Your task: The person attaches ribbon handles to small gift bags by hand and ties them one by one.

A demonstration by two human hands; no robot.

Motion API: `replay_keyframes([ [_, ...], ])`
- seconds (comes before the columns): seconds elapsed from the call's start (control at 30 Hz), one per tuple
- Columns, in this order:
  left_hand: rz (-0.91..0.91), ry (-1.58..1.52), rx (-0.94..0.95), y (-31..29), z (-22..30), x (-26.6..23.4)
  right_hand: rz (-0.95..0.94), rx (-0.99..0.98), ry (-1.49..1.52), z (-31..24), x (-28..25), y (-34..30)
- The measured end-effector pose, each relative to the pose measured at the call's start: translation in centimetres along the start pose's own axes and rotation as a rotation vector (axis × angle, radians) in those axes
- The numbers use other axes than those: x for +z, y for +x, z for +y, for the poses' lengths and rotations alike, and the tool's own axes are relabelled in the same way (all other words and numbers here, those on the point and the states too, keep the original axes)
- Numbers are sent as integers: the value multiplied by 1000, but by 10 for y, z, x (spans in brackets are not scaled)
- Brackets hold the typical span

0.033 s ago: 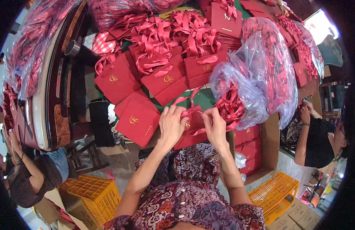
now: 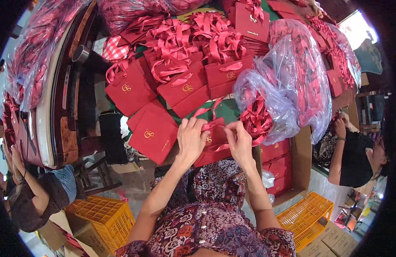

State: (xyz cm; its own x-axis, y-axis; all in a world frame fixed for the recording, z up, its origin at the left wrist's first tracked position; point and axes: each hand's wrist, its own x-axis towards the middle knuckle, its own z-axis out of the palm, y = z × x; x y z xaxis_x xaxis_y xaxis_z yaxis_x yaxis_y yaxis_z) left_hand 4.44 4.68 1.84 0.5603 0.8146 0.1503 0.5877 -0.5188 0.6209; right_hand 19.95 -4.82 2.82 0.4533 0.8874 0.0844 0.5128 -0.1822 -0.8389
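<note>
In front of me at the table's near edge is a small red paper gift bag (image 2: 217,136) with a gold emblem and pink-red ribbon. My left hand (image 2: 191,140) is closed at its left side, thumb and fingers pinching the bag's top edge by the ribbon. At the bag's upper right, my right hand (image 2: 240,143) pinches thumb and forefinger together on what looks like the ribbon; the fingertips partly hide it. Left of my left hand lies a stack of flat red bags (image 2: 153,136). A bunch of loose red ribbons (image 2: 255,118) sits just beyond my right hand.
Rows of red bags with ribbon handles (image 2: 187,88) fill the table's far part. Clear plastic sacks (image 2: 298,81) lie at right, above a cardboard box (image 2: 302,162) holding red bags. Yellow crates (image 2: 106,218) stand on the floor. Other people (image 2: 352,154) work at both sides.
</note>
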Motion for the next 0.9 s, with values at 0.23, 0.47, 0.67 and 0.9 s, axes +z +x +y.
replay_keyframes([
  [0.23, 56, -39, 21, 2, 6, 1, 22, -54, -85, -4, 6, -2],
  [0.47, -33, -225, -73, 3, -1, 2, 32, -181, -348, -7, 9, -3],
  [0.67, -37, -240, -84, -2, 5, 6, 60, -181, -320, -12, 11, 1],
  [0.9, -20, -251, -41, -4, 9, 2, 33, -140, -360, -16, 12, 2],
])
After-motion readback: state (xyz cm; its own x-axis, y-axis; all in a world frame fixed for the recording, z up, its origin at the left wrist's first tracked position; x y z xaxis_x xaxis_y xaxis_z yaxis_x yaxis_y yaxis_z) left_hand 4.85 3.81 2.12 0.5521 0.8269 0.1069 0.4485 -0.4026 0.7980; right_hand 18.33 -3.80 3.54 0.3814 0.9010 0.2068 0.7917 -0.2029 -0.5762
